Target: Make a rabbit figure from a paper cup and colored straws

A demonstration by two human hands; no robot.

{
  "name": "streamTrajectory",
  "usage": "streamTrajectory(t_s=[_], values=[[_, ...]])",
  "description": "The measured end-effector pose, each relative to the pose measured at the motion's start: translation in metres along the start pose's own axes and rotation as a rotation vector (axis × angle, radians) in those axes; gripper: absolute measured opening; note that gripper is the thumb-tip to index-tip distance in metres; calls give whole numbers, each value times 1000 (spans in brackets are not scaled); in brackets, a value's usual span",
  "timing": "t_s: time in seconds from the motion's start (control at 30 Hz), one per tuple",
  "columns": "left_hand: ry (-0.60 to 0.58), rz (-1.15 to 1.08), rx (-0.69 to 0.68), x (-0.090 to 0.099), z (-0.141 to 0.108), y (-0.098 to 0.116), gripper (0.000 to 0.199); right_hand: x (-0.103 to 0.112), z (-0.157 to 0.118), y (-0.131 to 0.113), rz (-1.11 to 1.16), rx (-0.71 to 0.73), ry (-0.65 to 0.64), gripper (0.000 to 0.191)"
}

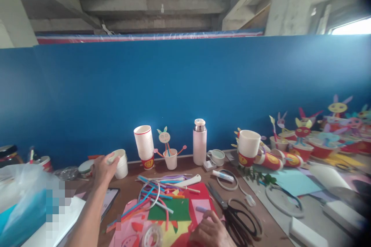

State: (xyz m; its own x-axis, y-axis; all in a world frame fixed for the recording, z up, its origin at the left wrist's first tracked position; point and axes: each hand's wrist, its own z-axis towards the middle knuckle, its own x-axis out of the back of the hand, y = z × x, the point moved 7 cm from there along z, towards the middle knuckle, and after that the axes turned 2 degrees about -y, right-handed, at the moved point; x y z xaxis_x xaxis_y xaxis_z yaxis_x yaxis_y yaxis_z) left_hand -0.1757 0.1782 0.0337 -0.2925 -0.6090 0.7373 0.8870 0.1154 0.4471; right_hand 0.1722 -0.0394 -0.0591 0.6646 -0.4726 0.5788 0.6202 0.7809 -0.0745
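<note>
My left hand (pixel 104 169) reaches to a short stack of small white paper cups (pixel 122 168), with thumb and fingers closed on the rim of the top one. Loosely bent, the fingers of my right hand (pixel 213 231) rest on red paper (pixel 206 193); I see nothing held in them. Just past its fingertips lies a small purple piece (pixel 201 209). Between my hands are coloured straws or strips (pixel 145 204), green paper (pixel 174 209) and a roll of clear tape (pixel 152 235). Large black-handled scissors (pixel 232 214) lie right of my right hand.
A tall cup stack (pixel 144 142), a cup with a paper bunny figure (pixel 171 160) and a pink thermos (pixel 199 144) stand along the blue partition (pixel 174 85). A phone (pixel 111 198) and plastic bag (pixel 29 189) are left. More cup figures (pixel 303 142) crowd the right.
</note>
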Motion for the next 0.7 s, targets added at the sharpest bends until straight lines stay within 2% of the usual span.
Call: streamTrajectory(t_s=[0.13, 0.23, 0.33, 0.4, 0.5, 0.7], values=[[-26, 107, -120, -4, 6, 9, 41, -3, -3, 2, 5, -21, 8, 34], [-82, 176, -202, -8, 8, 14, 34, -5, -3, 3, 3, -25, -9, 33], [-123, 241, -279, -6, 7, 20, 26, 1, 1, 1, 0, -27, -21, 31], [-132, 288, -320, -3, 6, 25, 29, 6, 7, -3, 1, -16, -68, 26], [-123, 360, -349, 2, 1, 32, 36, 14, 18, -9, -17, -3, -185, 16], [-126, 470, -365, 1, -10, 47, 40, 25, 27, -11, 3, -17, -231, 12]])
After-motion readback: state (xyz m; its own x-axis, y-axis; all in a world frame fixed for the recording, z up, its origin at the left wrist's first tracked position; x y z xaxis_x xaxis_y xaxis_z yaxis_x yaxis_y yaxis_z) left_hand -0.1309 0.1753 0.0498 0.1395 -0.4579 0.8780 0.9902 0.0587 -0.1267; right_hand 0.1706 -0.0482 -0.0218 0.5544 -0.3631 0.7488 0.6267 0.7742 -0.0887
